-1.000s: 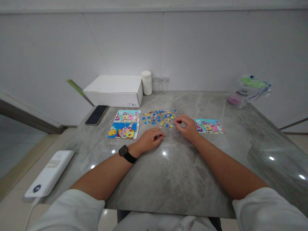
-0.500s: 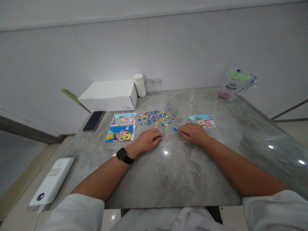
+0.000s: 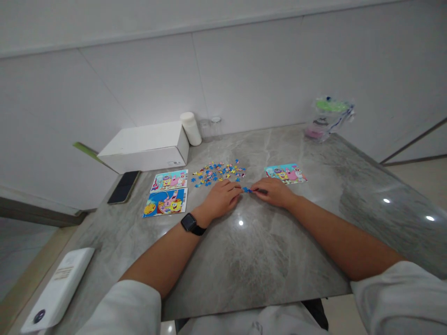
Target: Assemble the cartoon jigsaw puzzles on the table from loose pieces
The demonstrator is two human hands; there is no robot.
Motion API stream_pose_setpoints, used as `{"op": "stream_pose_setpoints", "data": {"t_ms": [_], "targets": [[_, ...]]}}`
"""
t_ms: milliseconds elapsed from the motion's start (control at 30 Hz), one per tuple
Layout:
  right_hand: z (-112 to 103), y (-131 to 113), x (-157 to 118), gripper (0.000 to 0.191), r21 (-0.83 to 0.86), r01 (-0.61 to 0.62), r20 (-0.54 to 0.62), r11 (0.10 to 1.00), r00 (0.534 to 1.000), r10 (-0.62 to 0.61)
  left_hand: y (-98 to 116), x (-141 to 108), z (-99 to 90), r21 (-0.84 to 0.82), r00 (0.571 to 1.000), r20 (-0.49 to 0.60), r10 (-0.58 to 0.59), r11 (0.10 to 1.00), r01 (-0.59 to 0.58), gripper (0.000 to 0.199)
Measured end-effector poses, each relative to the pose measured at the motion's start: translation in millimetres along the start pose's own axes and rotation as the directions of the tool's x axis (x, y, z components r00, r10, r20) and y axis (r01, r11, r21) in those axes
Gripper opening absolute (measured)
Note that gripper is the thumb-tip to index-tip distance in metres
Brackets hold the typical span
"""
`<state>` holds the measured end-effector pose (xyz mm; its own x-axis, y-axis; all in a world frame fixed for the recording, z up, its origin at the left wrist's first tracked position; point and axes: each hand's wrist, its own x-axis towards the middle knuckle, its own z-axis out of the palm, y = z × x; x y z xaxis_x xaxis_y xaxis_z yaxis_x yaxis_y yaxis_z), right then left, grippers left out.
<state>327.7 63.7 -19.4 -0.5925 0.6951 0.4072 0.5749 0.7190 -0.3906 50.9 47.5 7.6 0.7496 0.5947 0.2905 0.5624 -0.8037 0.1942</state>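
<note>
Just nearer the wearer than the puzzle pile point(image 3: 218, 173), the right hand point(image 3: 274, 191) pinches a blue piece point(image 3: 246, 190); the left hand point(image 3: 223, 197), palm down, reaches it, its grip unclear.

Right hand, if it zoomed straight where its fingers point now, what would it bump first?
The right hand would probably meet the blue puzzle piece by its fingertips, then the left hand. Exact gaps are hard to tell.

Three rectangular cartoon cards point(image 3: 165, 203), one white cardboard box point(image 3: 141, 145), one white cylindrical bottle point(image 3: 191, 129), one flat black phone point(image 3: 124, 187), seemingly two clear lidded jars point(image 3: 216, 129), dozens of small multicoloured jigsaw pieces point(image 3: 193, 179) on the grey bench point(image 3: 258, 260).
</note>
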Motion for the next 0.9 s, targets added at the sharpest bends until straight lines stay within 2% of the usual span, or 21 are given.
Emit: {"op": "stream_pose_setpoints", "data": {"t_ms": [167,333,667,800,900], "targets": [[1,3,1,0.018,-0.031,-0.028,0.019,0.999,0.999,0.028,-3,-3,1.2,-0.030,0.999,0.003,-0.046,0.998,0.046,0.029],[1,-6,4,0.024,-0.110,-0.028,0.031,0.994,0.999,0.032,3,-3,4.6,-0.025,0.999,0.026,-0.047,0.999,0.047,0.032],[-1,-15,9,0.019,-0.136,-0.010,0.065,0.991,0.998,0.019,11,-1,10.5,0.003,0.996,0.035,-0.084,0.996,0.084,0.039],[1,-16,9,0.017,-0.162,-0.033,0.050,0.986,0.998,0.042,11,0,14.1,-0.017,0.995,0.034,-0.094,0.995,0.095,0.038],[2,-19,9,0.015,-0.130,-0.084,-0.006,0.988,0.996,0.084,11,1,14.7,0.002,0.995,0.036,-0.093,0.996,0.093,0.037]]}}
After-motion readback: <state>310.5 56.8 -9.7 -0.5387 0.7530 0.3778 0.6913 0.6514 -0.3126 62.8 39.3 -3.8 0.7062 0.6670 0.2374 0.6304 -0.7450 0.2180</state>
